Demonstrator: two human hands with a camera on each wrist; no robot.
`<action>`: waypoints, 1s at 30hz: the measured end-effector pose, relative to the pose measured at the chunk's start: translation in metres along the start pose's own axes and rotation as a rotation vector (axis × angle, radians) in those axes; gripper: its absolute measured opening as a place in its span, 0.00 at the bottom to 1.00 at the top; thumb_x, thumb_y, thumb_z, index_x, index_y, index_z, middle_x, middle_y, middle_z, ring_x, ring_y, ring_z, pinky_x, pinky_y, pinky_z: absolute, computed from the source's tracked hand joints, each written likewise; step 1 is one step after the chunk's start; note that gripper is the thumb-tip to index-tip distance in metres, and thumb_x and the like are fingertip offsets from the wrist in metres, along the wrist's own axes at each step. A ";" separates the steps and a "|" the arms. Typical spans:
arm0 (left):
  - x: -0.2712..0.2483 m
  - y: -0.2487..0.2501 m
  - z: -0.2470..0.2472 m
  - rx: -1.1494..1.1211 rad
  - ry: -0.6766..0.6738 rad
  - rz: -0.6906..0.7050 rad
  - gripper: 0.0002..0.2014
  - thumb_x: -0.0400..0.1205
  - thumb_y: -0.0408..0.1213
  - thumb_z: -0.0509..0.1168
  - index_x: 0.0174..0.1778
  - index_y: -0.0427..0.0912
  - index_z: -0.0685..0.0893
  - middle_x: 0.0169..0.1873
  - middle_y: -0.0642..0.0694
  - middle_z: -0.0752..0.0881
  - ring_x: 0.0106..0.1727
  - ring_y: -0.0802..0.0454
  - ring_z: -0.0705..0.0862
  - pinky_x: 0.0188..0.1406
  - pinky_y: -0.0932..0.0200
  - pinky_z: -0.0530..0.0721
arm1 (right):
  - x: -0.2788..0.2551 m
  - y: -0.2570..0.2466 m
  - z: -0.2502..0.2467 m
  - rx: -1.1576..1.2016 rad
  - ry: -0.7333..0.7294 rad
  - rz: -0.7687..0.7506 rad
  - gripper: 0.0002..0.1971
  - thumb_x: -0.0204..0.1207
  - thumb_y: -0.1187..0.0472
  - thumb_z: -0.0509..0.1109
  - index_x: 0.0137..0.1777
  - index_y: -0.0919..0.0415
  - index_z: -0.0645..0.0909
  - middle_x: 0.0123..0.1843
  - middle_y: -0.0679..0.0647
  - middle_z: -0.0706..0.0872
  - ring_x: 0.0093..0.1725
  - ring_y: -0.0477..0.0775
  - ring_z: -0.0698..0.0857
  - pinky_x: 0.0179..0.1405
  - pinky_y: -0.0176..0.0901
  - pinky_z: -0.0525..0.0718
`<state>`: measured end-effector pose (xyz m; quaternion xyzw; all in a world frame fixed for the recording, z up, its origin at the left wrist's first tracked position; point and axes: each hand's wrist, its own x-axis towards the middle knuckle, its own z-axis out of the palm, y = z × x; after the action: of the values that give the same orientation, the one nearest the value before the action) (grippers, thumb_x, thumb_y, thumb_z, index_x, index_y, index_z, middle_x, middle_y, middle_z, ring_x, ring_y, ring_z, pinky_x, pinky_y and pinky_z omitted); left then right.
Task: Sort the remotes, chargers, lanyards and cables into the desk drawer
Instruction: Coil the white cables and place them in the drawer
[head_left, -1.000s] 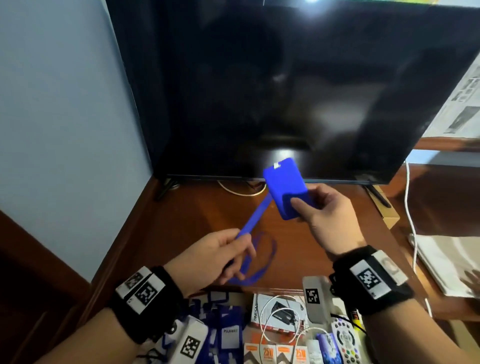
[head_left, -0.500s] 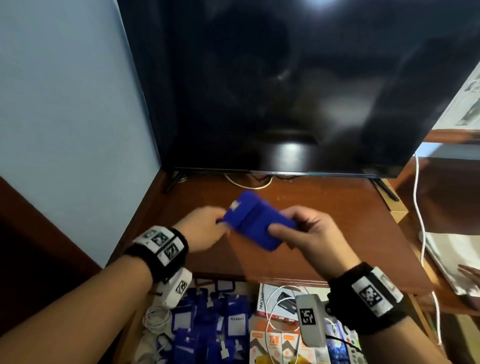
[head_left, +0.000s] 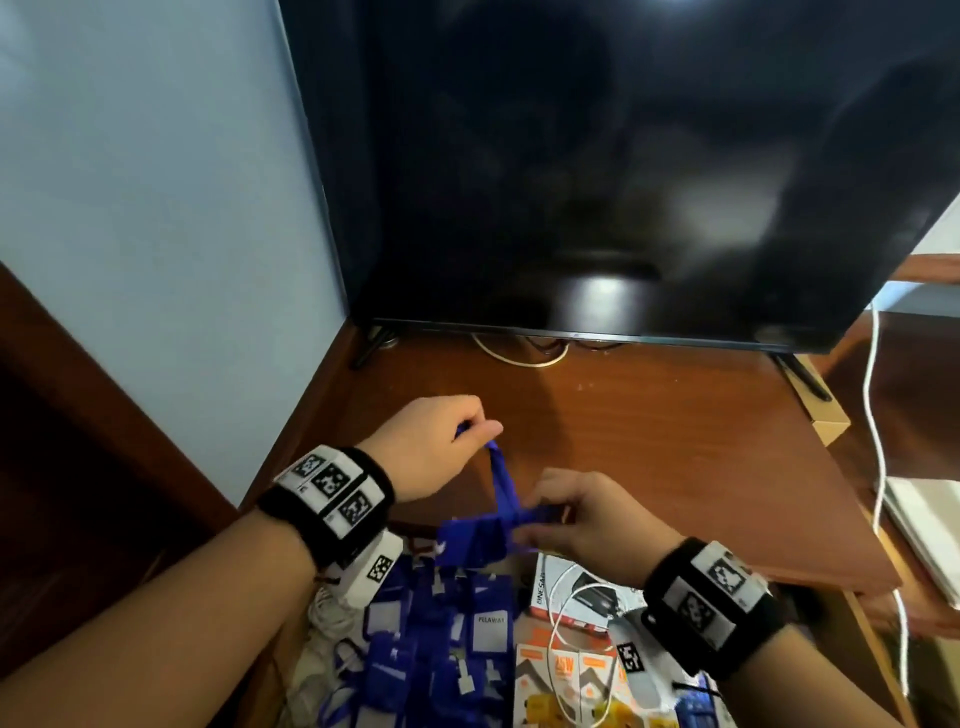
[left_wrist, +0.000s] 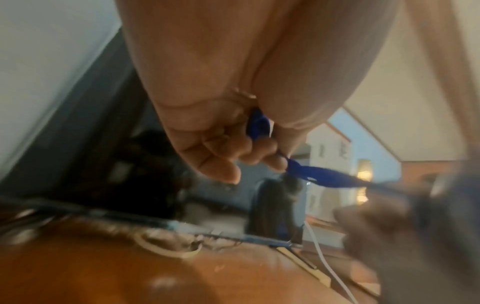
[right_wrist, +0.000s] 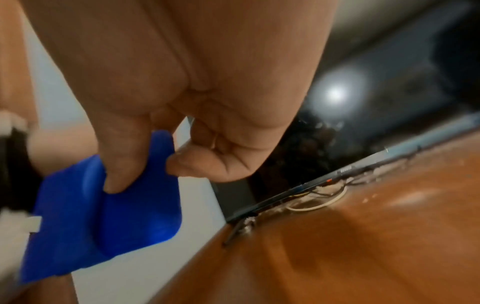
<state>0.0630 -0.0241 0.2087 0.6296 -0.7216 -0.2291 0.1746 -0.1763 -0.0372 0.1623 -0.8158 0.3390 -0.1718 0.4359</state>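
Note:
A blue lanyard with a blue card holder (head_left: 470, 540) hangs over the front edge of the wooden desk (head_left: 675, 441). My left hand (head_left: 436, 447) pinches the blue strap (head_left: 501, 478) above the desk, and the strap (left_wrist: 259, 125) runs through its curled fingers in the left wrist view. My right hand (head_left: 576, 519) grips the card holder (right_wrist: 103, 209) between thumb and fingers, just above the open drawer (head_left: 322, 649). Below lie several blue lanyards (head_left: 441, 649), white cables (head_left: 558, 623) and boxed chargers (head_left: 566, 670).
A large dark TV (head_left: 623, 182) stands at the back of the desk, with a white cable loop (head_left: 524, 358) under it. A white cord (head_left: 878, 467) hangs at the right beside a stack of papers (head_left: 930, 525). A blue wall (head_left: 156, 208) borders the left.
Both hands have come down and toward me with the lanyard. The card holder, held up before the TV a second ago, now hangs low over the drawer, with the strap pulled up by my left hand.

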 end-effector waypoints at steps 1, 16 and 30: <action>0.002 -0.014 0.005 -0.039 -0.029 -0.056 0.14 0.87 0.52 0.67 0.36 0.55 0.82 0.29 0.53 0.83 0.32 0.60 0.80 0.34 0.56 0.74 | 0.001 -0.005 -0.002 0.141 0.055 0.015 0.04 0.75 0.62 0.82 0.47 0.56 0.90 0.38 0.48 0.86 0.35 0.41 0.81 0.39 0.34 0.79; -0.045 -0.020 0.057 -0.029 0.269 -0.036 0.13 0.83 0.55 0.70 0.36 0.54 0.81 0.32 0.56 0.82 0.39 0.60 0.79 0.40 0.64 0.77 | 0.013 0.010 0.058 -0.082 0.262 0.285 0.10 0.79 0.51 0.77 0.39 0.47 0.79 0.34 0.44 0.86 0.32 0.40 0.83 0.31 0.29 0.77; -0.061 -0.052 0.090 -0.700 -0.348 -0.328 0.19 0.94 0.52 0.50 0.58 0.58 0.88 0.54 0.61 0.92 0.58 0.71 0.86 0.66 0.67 0.79 | -0.005 0.029 0.079 -0.058 -0.218 0.269 0.06 0.77 0.51 0.79 0.45 0.53 0.90 0.43 0.51 0.92 0.40 0.48 0.88 0.42 0.45 0.86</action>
<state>0.0665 0.0409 0.1074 0.5906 -0.5094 -0.5879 0.2146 -0.1458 0.0017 0.0940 -0.7892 0.4005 -0.0125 0.4654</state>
